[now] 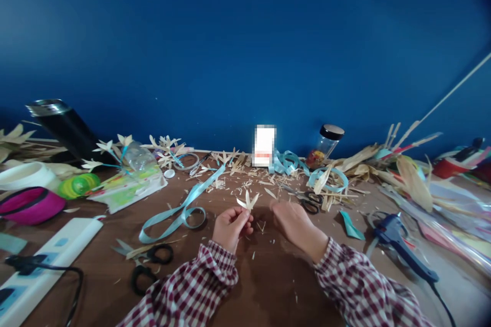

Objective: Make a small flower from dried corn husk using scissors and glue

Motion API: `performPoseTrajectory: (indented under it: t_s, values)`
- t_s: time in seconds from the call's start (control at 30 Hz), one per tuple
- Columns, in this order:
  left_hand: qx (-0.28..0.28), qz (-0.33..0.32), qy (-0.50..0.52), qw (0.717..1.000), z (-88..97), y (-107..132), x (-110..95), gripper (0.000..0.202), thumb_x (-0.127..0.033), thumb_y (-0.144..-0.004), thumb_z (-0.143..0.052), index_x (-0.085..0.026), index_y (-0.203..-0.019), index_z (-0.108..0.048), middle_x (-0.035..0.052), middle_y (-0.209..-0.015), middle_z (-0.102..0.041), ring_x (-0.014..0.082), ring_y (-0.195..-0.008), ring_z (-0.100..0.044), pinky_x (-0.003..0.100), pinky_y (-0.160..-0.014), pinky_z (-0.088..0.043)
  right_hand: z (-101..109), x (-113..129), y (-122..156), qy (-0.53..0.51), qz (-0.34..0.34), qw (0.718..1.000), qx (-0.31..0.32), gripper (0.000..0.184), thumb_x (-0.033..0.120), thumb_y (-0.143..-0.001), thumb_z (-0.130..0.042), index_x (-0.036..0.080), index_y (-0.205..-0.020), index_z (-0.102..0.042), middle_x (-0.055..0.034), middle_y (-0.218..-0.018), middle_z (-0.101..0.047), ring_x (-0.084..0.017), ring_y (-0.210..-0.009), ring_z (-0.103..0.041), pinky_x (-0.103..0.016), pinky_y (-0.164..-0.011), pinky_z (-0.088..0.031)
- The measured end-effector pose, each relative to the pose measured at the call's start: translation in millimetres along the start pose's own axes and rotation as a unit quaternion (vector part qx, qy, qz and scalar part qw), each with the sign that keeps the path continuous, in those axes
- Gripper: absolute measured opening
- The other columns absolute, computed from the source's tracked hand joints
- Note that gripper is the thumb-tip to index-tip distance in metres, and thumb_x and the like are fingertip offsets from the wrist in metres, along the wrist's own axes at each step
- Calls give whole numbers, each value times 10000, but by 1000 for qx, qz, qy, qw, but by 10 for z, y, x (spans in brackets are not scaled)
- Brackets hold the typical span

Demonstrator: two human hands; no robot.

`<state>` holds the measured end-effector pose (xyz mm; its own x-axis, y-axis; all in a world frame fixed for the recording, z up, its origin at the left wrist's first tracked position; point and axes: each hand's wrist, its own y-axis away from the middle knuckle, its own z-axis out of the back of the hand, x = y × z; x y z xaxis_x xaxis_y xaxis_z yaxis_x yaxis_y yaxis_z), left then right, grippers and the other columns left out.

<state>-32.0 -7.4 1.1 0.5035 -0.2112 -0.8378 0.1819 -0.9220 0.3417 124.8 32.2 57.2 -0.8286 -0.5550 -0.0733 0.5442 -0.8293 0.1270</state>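
My left hand (231, 226) is closed in a pinch on a small pale husk flower (248, 201) with pointed petals, held upright just above the brown table (268, 276). My right hand (293, 222) rests on the table just right of the flower, back of the hand up, fingers curled down; what they hold, if anything, is hidden. Both arms wear red-and-white checked sleeves. Husk scraps (245, 181) litter the table beyond my hands.
Black-handled scissors (148, 263) lie at the left, another pair (310, 202) at the right. A light blue ribbon (184, 209), a blue glue gun (399, 242), a white power strip (46, 265), a glass jar (326, 145), a black flask (65, 125) and finished flowers (115, 145) surround the work area.
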Motion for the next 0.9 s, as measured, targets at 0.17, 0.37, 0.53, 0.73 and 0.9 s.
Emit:
performPoseTrajectory:
  t_s: [0.17, 0.37, 0.53, 0.73, 0.9]
  values:
    - [1, 3, -9, 1000, 3, -16, -3, 319, -367, -521, -776, -116, -633, -613, 3, -570, -619, 53, -466, -511, 156, -436, -475, 37, 42, -23, 13, 7, 1000, 2, 189, 46, -804, -440, 123, -896, -585, -124, -889, -652, -241, -870, -621, -294, -717, -444]
    - [3, 2, -13, 1000, 13, -18, 15, 302, -362, -540, -766, -122, -634, -609, 0, -567, -620, 54, -467, -513, 153, -431, -469, 81, 18, -93, 15, -2, 1000, -6, 264, 56, -817, -424, 94, -1064, -509, -141, -881, -647, -237, -861, -624, -290, -705, -443]
    - [-4, 6, -12, 1000, 5, -18, 20, 311, -359, -526, -774, -118, -639, -612, 1, -561, -620, 58, -462, -516, 160, -427, -469, 54, -18, -143, 4, -8, 1000, 4, 204, 65, -796, -454, 97, -979, -538, -137, -829, -662, -231, -827, -637, -273, -673, -443]
    - [3, -1, -2, 1000, 9, -29, 37, 314, -360, -536, -772, -113, -657, -621, 6, -567, -620, 59, -461, -510, 161, -423, -461, -51, -15, -145, -23, -27, 999, -3, 193, 102, -789, -478, 95, -970, -546, -153, -842, -660, -239, -821, -635, -281, -666, -432]
    - [4, -4, -6, 1000, 11, -31, 31, 299, -348, -553, -768, -111, -659, -621, 10, -573, -622, 59, -464, -513, 164, -430, -464, -158, -80, -113, -62, -35, 997, -34, 113, 142, -796, -474, 158, -861, -566, -84, -814, -651, -177, -736, -620, -245, -655, -403]
